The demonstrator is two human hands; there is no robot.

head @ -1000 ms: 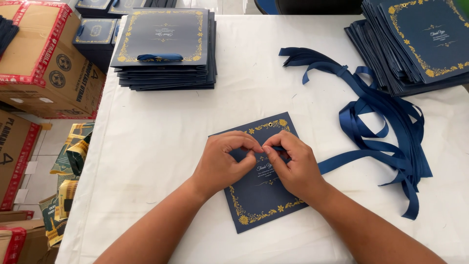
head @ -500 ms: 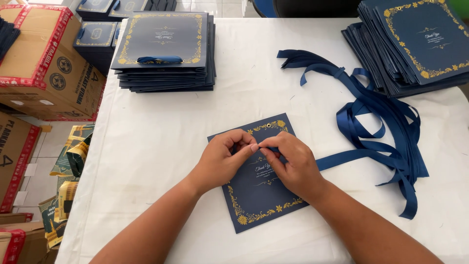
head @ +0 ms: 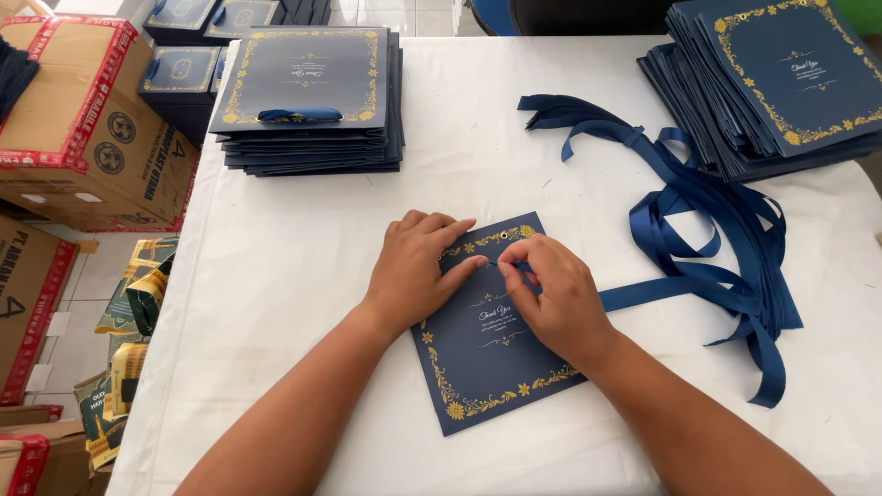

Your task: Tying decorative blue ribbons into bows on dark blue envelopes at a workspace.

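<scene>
Navy bag (head: 487, 354) flat on table (head: 276, 276). My left hand (head: 418, 271) open, pressing it; right hand (head: 551, 294) pinches ribbon (head: 643, 292) end. I judge: steady bag, feed straight.

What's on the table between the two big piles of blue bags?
In the head view, between the left pile and right pile, only loose blue ribbons lie on the white tablecloth.

White table (head: 303, 276) open left of left hand (head: 418, 271). Loose blue ribbons (head: 717, 230) crowd right of right hand (head: 551, 294). Bag stack (head: 308, 101) blocks far left, second stack (head: 781, 83) far right.
</scene>
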